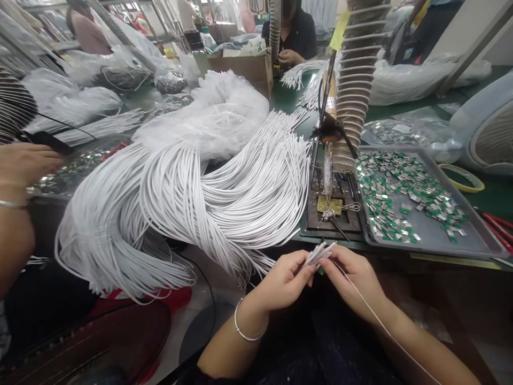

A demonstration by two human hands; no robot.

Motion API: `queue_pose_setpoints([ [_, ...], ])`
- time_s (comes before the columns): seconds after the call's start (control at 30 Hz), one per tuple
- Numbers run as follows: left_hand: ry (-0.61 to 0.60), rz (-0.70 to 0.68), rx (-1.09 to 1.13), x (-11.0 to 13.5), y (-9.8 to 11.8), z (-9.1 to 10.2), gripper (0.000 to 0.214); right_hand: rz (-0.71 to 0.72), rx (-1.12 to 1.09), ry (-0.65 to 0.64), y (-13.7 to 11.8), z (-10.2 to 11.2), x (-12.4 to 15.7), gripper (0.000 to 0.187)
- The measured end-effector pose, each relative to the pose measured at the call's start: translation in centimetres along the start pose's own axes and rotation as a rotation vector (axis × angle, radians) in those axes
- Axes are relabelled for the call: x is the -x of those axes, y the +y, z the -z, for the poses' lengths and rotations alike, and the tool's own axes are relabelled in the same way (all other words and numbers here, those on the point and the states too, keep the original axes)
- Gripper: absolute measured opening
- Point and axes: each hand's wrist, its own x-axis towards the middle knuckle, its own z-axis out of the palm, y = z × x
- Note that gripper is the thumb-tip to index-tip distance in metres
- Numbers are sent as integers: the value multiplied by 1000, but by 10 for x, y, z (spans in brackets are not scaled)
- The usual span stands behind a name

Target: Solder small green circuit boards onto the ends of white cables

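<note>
The left hand (280, 280) and the right hand (356, 275) meet just before the table edge, and their closed fingertips together pinch a bunch of white wire ends (318, 252). One thin white wire (380, 321) runs along the right forearm. Behind them a soldering stand (331, 206) sits between the white cable pile (208, 198) and a grey tray (436, 235) of green parts; the yellow tag (340, 29) above is too blurred to read.

The fingers (305, 274) hide much of the small white pieces (320, 252); the right edge cuts off the red handles (498, 224).
</note>
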Motion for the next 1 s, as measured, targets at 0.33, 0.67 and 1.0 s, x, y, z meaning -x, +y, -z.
queue_pose_setpoints([
  [0.33, -46, 26, -38, 1, 1, 2, 32, -50, 20, 63, -1, 7, -1, 17],
  [0.67, -24, 66, 119, 0, 3, 3, 31, -54, -7, 69, 1, 7, 1, 19],
  [1.0, 165, 50, 152, 2, -4, -5, 32, -21, 22, -17, 3, 2, 4, 20],
])
